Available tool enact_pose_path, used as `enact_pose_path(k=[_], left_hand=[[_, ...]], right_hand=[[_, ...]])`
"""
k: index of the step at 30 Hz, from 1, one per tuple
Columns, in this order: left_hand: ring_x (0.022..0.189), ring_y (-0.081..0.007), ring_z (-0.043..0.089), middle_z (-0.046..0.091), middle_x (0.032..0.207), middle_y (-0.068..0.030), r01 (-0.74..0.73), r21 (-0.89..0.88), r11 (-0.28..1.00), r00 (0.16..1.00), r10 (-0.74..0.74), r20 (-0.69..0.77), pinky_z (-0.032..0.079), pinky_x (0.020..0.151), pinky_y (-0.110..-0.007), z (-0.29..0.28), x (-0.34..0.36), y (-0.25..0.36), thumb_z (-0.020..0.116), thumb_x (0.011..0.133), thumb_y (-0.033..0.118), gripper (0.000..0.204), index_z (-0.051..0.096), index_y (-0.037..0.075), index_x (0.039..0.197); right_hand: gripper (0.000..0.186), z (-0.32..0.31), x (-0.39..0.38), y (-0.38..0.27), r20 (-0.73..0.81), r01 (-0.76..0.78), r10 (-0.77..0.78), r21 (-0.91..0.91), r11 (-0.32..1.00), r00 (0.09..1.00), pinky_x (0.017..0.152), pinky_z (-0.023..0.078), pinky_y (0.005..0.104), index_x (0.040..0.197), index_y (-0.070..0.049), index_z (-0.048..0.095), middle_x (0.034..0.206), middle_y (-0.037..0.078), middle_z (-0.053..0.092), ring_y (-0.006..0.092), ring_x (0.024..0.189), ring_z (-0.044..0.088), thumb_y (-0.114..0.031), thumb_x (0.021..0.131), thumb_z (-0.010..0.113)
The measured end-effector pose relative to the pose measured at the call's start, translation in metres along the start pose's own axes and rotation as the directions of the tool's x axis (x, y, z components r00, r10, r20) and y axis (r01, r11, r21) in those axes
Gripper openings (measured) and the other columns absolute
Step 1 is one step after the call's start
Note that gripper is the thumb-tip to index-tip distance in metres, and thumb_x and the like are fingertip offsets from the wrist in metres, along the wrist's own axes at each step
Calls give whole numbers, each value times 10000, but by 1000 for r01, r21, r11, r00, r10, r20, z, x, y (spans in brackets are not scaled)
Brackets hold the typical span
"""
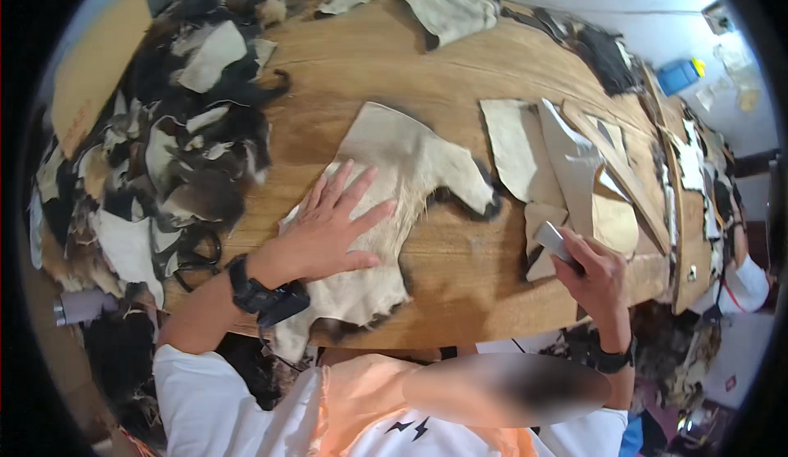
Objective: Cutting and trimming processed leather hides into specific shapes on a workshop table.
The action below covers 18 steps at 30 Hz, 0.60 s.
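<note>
On the wooden table [328,63] lies a cream hide piece [406,149] with dark furry edges, pale side up. My left hand [332,231] rests spread on its left part, fingers apart. My right hand [591,272] grips a small silver bar-like tool [556,244], above the lower part of a stack of pale sheets [517,145] and a yellowish piece [616,227] to the right of the hide. A long wooden strip [632,190] lies across that stack.
Fur scraps [197,194] heap along the left, beside a cardboard sheet [94,71]. More pieces [443,10] lie at the back. A blue container [677,75] is at back right, a purple bottle [86,309] at left. A co-worker's white sleeve [743,285] shows at far right.
</note>
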<state>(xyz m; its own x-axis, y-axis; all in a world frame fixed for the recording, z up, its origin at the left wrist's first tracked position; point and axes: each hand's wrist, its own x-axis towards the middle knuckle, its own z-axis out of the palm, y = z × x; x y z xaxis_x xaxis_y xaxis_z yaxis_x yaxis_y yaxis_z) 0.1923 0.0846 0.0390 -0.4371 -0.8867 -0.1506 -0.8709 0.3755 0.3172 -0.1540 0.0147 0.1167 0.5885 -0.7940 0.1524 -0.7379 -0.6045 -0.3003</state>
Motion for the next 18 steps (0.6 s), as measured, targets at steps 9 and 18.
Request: enact_pose_path(k=[9,18], left_hand=[[1238,-346,361,382,1330,-189,143,-303,942,945,-221,-240,319,1000,-398,-8,-11,3,635,762,222,508,482,86,1227],[787,-220,608,630,856,-141,606,-581,544,687,-725,38,449,714,-309,-17,-47,-2,639,756,174,302,572,3,997]], right_hand=[[277,29,-2,-15,35,-123,120,117,985,992,556,477,348,957,-73,609,801,88,575,290,649,586,-99,689,672],[209,78,35,-25,24,-111,109,112,987,994,570,471,427,849,-67,514,821,115,529,343,678,576,-145,695,634]])
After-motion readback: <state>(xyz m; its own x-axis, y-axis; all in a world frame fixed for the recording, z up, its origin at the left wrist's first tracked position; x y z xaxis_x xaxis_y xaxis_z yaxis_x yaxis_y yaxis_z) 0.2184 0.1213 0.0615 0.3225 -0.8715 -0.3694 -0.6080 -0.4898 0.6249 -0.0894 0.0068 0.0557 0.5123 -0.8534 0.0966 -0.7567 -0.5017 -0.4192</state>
